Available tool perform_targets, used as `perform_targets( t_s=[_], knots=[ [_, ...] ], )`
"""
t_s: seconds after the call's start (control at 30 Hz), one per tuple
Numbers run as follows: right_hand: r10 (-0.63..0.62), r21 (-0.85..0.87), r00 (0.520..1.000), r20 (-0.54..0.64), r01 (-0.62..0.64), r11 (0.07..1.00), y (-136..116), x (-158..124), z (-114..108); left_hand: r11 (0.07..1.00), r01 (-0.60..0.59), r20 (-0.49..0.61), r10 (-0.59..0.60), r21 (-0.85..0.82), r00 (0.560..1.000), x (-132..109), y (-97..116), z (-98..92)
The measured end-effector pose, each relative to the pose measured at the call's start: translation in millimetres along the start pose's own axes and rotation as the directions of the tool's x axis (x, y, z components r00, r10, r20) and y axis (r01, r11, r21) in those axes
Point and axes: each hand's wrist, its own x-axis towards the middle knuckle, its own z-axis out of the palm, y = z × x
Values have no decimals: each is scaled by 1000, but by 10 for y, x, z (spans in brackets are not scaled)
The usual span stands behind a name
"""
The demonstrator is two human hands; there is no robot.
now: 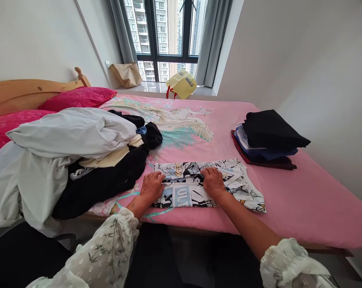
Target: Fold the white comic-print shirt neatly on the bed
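Observation:
A white shirt with a black, blue and yellow comic print lies flat near the front edge of the bed, folded into a long strip. Its right end fans out wider and is creased. My left hand is closed on the strip's left end, thumb and fingers at the cloth. Around the middle, the curled fingers of my right hand grip the upper layer along the fold line. The cloth under both palms is hidden.
On the left sits a heap of loose clothes, white, black and cream. A stack of folded clothes stands at the right on the pink bedsheet. Red pillows, a paper bag and a yellow bag are farther back.

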Motion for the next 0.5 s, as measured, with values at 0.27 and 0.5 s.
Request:
perform_targets(
  t_s=[0.27, 0.5],
  knots=[
    [17, -58, 1000, -9, -17, 998, 219, 121, 130, 998, -49, -38, 47, -49, 998, 83, 131, 92],
    [14, -52, 1000, -18, -15, 999, 219, 130, 108, 877, -400, 91, 436, -266, 895, 243, 1223, 570]
  ],
)
